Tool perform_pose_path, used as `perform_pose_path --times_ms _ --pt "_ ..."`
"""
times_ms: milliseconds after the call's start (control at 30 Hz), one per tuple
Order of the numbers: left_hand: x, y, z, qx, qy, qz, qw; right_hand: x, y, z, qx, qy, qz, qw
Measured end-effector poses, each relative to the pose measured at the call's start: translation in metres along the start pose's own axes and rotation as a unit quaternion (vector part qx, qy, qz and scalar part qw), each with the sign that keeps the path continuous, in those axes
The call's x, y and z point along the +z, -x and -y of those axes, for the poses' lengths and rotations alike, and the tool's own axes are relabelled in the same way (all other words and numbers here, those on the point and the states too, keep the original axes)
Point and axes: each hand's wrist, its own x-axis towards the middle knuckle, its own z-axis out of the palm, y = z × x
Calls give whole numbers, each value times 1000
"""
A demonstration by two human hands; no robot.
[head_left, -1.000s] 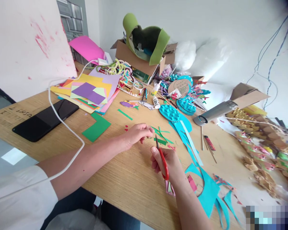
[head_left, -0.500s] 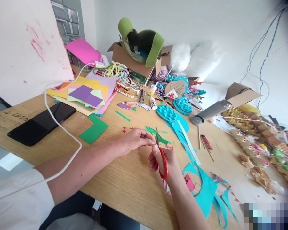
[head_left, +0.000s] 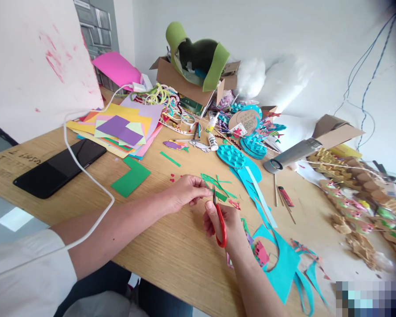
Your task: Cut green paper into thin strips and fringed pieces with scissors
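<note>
A black phone (head_left: 60,167) lies at the left of the wooden table (head_left: 171,246), crossed by a white cable (head_left: 95,185). Right of it sits a green L-shaped paper (head_left: 131,177). The left hand (head_left: 185,193) pinches a small green paper scrap (head_left: 207,188), mostly hidden by its fingertips, so its shape is unclear. Just right, the right hand (head_left: 226,224) grips red-handled scissors (head_left: 218,213), blades pointing up into the green scrap; whether they are parted is hard to tell. Teal foam offcuts (head_left: 284,264) lie farther right, partly cut off by the forearm.
</note>
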Motion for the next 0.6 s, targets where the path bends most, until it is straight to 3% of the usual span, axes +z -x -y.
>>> perform_pose_path --times_ms 200,600 --pt "-1 0 1 2 -11 9 1000 -2 -2 -3 -23 12 8 1000" --pt "-3 0 1 3 -5 9 1000 -3 0 0 23 36 -1 999"
